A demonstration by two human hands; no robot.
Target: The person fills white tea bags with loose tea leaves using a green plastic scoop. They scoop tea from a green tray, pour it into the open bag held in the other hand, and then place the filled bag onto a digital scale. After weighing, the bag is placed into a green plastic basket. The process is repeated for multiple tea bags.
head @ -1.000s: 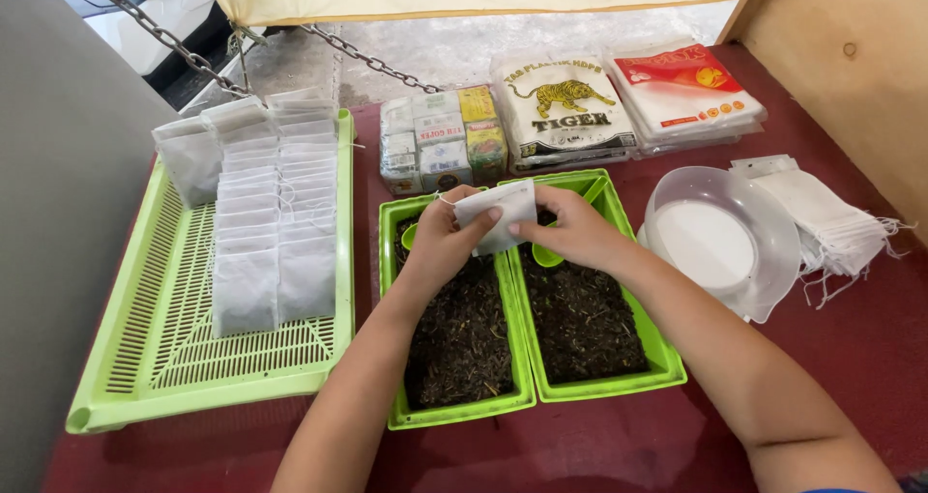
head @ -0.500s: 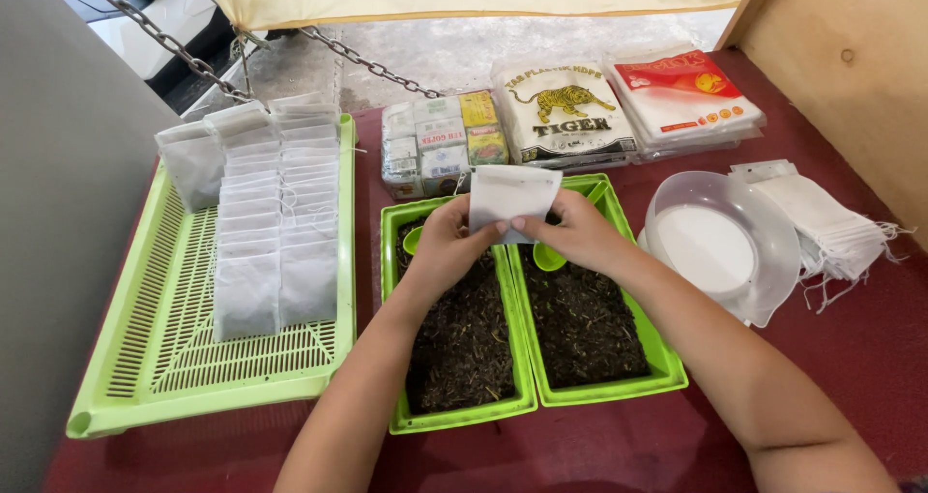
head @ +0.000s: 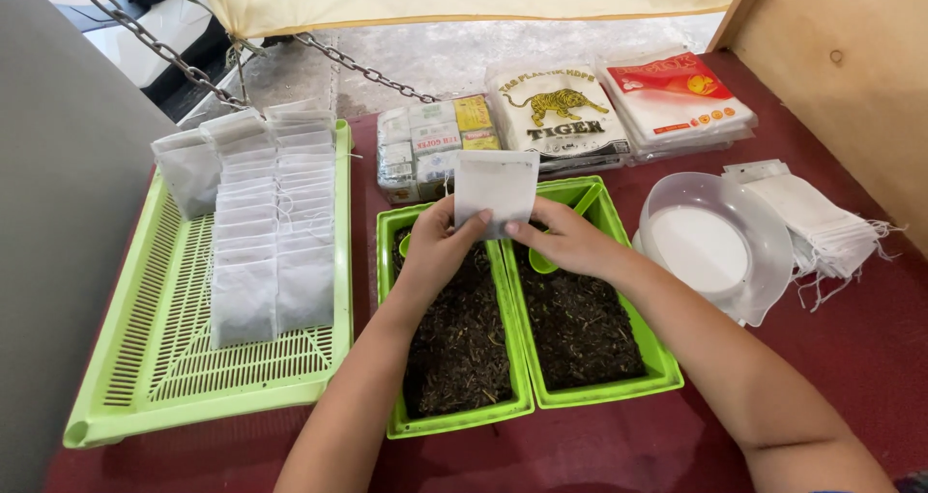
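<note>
Hands, left [head: 437,246] and right [head: 570,245], pinch a white paper pouch [head: 495,189] upright between closed fingertips

The person's two forearms are showing bare from the lower edge of the view up to the wrists, with no sleeves covering them. The left hand [head: 437,251] is wearing no glove, ring or watch. The right hand [head: 570,246] is likewise showing no glove, ring or band. The fingernails are looking short and unpainted. At the bottom right corner a sliver of dark cloth is peeking in, too small to identify.
</note>
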